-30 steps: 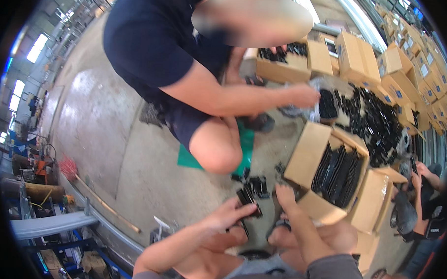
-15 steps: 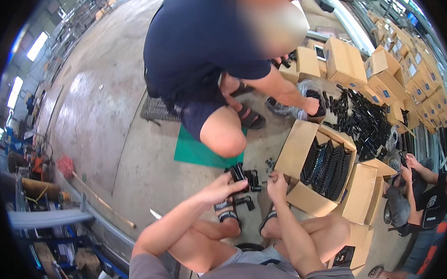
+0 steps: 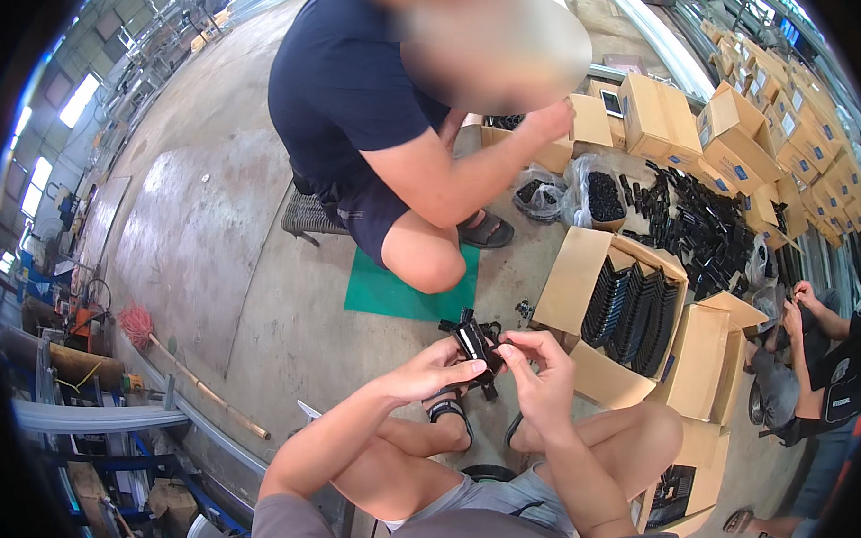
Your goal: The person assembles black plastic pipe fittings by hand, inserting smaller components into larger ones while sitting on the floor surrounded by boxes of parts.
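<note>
My left hand [image 3: 436, 372] is closed around a glossy black part [image 3: 473, 341], tube-like with short projecting pieces, held above the floor in front of my feet. Its exact kind is unclear. My right hand [image 3: 543, 375] pinches at the right side of that part, thumb and forefinger together. Whatever small piece may be between those fingertips is too small to make out. Just beyond, a few small metal pieces [image 3: 524, 308] lie on the floor. An open carton [image 3: 565, 274] packed with rows of black parts [image 3: 630, 314] stands to the right of my hands.
Opposite me a co-worker [image 3: 360, 124] sits low beside a green mat [image 3: 406, 292]. A heap of black parts [image 3: 693, 231], bags of small black pieces [image 3: 539, 194] and stacked cartons [image 3: 659, 116] fill the right. A mop [image 3: 199, 379] lies at left; another person [image 3: 811, 368] works at far right.
My right hand has come from beside the carton to the black part, which my left hand now holds tilted more upright. The co-worker's arm has drawn back from the box of small black pieces.
</note>
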`<control>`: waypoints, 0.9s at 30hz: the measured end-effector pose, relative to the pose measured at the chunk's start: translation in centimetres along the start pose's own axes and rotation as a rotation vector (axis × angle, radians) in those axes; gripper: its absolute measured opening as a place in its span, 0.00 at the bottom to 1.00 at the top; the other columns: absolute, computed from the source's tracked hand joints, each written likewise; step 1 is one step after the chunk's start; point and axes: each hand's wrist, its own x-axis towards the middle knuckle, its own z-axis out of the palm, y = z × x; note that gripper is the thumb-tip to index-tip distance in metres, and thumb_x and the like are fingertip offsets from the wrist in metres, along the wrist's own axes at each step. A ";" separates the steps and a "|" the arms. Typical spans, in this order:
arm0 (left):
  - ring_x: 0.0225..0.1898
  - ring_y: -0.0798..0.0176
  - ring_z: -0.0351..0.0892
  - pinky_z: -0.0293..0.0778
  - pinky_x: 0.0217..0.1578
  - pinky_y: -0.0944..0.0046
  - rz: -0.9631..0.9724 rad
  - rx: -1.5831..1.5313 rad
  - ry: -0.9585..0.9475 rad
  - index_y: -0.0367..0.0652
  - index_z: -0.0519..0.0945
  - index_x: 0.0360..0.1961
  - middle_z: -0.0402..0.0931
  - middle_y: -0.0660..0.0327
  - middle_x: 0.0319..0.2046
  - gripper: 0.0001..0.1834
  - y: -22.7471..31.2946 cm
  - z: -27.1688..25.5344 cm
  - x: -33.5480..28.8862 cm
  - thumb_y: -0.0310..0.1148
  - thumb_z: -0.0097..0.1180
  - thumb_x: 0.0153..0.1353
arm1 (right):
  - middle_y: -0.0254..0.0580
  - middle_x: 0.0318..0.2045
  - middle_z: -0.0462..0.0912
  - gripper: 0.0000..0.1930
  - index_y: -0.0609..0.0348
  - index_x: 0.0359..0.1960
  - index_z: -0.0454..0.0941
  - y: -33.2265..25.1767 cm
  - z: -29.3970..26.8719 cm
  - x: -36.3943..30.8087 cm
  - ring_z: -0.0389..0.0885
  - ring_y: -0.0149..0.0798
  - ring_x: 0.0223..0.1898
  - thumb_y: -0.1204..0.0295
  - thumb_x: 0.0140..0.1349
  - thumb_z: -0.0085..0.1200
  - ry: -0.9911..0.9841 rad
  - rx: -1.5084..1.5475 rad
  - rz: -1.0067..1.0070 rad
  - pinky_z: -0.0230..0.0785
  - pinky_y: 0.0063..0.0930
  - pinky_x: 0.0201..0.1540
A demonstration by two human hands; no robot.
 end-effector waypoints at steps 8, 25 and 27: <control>0.43 0.76 0.69 0.70 0.39 0.69 -0.113 0.056 -0.040 0.42 0.71 0.59 0.74 0.68 0.46 0.25 -0.6 -0.6 0.6 0.43 0.59 0.67 | 0.45 0.33 0.86 0.06 0.65 0.35 0.84 0.8 0.0 -1.2 0.84 0.32 0.35 0.77 0.56 0.65 0.033 -0.210 -0.135 0.75 0.24 0.41; 0.30 0.76 0.72 0.69 0.27 0.71 -0.138 0.434 0.190 0.36 0.76 0.50 0.78 0.66 0.32 0.18 -3.6 -1.1 1.8 0.36 0.61 0.65 | 0.37 0.38 0.84 0.07 0.65 0.43 0.83 6.8 1.1 -1.6 0.80 0.26 0.40 0.77 0.65 0.58 0.079 0.307 0.439 0.72 0.19 0.46; 0.31 0.74 0.74 0.70 0.29 0.69 -0.273 0.411 0.183 0.36 0.77 0.50 0.80 0.63 0.33 0.20 -2.4 -0.6 1.9 0.38 0.62 0.62 | 0.37 0.38 0.84 0.08 0.64 0.44 0.81 7.3 0.7 -1.9 0.80 0.25 0.40 0.77 0.64 0.58 0.080 0.353 0.476 0.72 0.18 0.45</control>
